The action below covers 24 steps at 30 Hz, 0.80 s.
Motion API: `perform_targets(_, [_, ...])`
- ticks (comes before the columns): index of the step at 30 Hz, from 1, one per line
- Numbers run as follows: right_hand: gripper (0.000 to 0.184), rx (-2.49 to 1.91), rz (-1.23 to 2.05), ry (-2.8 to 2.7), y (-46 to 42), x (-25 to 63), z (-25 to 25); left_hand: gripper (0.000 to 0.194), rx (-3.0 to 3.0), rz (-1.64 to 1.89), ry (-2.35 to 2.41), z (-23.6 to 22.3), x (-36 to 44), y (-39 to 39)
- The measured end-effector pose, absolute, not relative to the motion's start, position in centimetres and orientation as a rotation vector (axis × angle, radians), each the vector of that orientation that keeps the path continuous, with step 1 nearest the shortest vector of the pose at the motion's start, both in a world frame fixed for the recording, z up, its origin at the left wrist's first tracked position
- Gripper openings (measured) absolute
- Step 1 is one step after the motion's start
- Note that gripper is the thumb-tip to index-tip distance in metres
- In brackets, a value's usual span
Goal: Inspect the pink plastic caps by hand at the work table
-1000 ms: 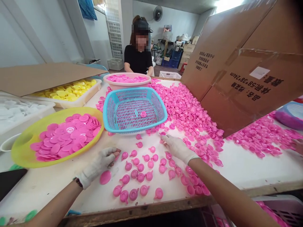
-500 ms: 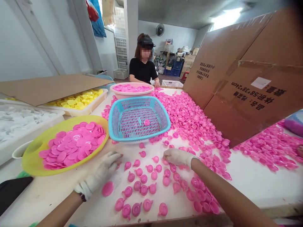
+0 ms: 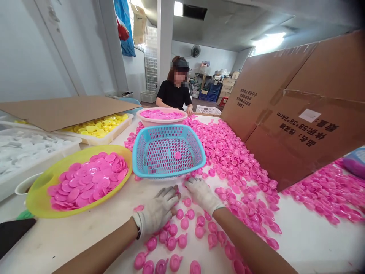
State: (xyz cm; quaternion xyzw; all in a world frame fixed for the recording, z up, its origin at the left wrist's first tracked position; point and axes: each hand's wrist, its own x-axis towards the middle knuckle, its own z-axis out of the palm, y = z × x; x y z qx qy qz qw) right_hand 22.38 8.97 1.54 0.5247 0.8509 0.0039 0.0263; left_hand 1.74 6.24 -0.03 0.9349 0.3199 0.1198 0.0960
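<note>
My left hand (image 3: pixel 158 211), in a whitish glove with bare fingertips, lies low over the table with its fingers stretched forward. At its fingertips is a small pink toy cup (image 3: pixel 176 188), and more cups lie partly under the palm. My right hand (image 3: pixel 202 195), gloved too, reaches in beside it, fingers apart and bent down among pink pieces just in front of the basket. Whether it grips one is hard to see. Several pink toy cups (image 3: pixel 171 242) with small handles stand spread between my forearms. A blue perforated basket (image 3: pixel 169 176) holds one pink piece (image 3: pixel 177 155).
A yellow basin (image 3: pixel 37 201) of pink discs is at left, near trays of white pieces (image 3: pixel 25 148) and yellow pieces (image 3: pixel 105 125). A large carton (image 3: pixel 291 114) leans at right over a heap of pink pieces (image 3: pixel 228 148). Across the table sits a person (image 3: pixel 174 93) behind a pink basin (image 3: pixel 162 121).
My left hand has moved right and forward, over the spread cups. My right hand has shifted left, closer to the basket and to my left hand. The view has tilted up slightly.
</note>
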Motion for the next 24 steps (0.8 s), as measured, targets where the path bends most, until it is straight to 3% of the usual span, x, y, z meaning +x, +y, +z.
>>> perform_targets(4, [0.029,1.607,-0.074,2.703,6.8,24.3,1.2,0.043,2.701,0.404,0.850,0.3,2.5,4.3])
perform_targets(8, [0.028,1.885,-0.245,2.771,4.8,26.0,1.2,0.035,2.581,0.568,0.944,0.5,3.5,5.4])
perform_targets(11, [0.018,1.891,-0.237,2.719,3.8,26.5,1.3,0.033,2.581,0.437,0.978,1.0,5.2,7.5])
perform_targets(18, [0.015,1.815,-0.286,2.709,3.2,26.9,1.2,0.018,2.559,0.174,1.040,1.9,10.0,9.9])
perform_targets(24, [0.029,2.189,-0.147,2.548,6.3,28.1,0.9,0.023,2.333,0.194,1.198,0.6,10.2,11.7])
